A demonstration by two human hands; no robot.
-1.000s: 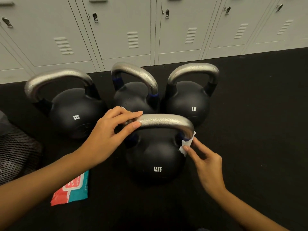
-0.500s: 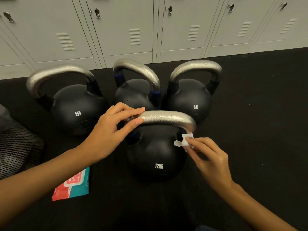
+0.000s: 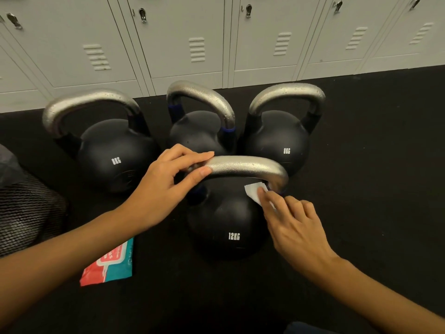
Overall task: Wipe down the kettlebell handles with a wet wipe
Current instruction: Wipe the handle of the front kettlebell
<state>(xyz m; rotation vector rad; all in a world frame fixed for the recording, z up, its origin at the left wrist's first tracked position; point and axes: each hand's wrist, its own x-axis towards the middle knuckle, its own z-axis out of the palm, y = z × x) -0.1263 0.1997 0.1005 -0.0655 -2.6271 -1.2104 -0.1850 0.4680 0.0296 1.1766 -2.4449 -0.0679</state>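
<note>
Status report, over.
Left hand grips the 12KG kettlebell's handle. Right hand presses the wipe under the handle's right bend. Nothing in the way.

The right hand [image 3: 292, 221] has turned knuckles-up and slid the wet wipe [image 3: 254, 192] from the outer right end of the 12 kg kettlebell's handle [image 3: 243, 166] to its inner side, under the bend; the wipe now lies flatter against the metal.

I see grey lockers [image 3: 216, 32] across the top, black mesh bag [image 3: 26, 213] at left edge, on black floor [image 3: 373, 165]
</note>
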